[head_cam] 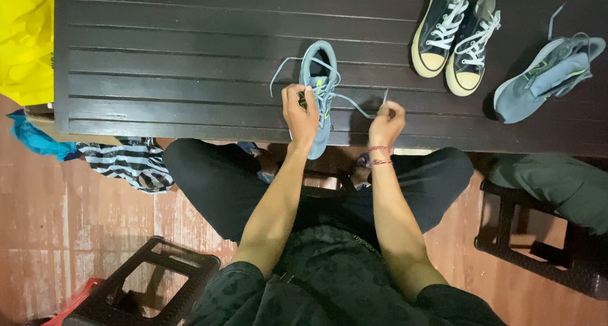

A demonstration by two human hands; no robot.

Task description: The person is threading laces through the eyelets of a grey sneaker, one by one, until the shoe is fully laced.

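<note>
A light blue sneaker (320, 66) with yellow-green accents lies on the dark slatted table (177, 60), its toe pointing at me. My left hand (299, 111) rests on the shoe's side and presses it down near the laces. Out to the right of the shoe, my right hand (386, 123) pinches the end of a pale blue lace (354, 104) and holds it taut. Another loose lace end (282, 69) loops off the shoe's left side.
A pair of dark high-top sneakers with white laces (456, 38) stands at the back right. The matching blue sneaker (548, 76) lies at the far right. Black stools (152, 282) (538, 237) flank me. Yellow cloth (25, 41) and striped fabric (130, 164) lie at left.
</note>
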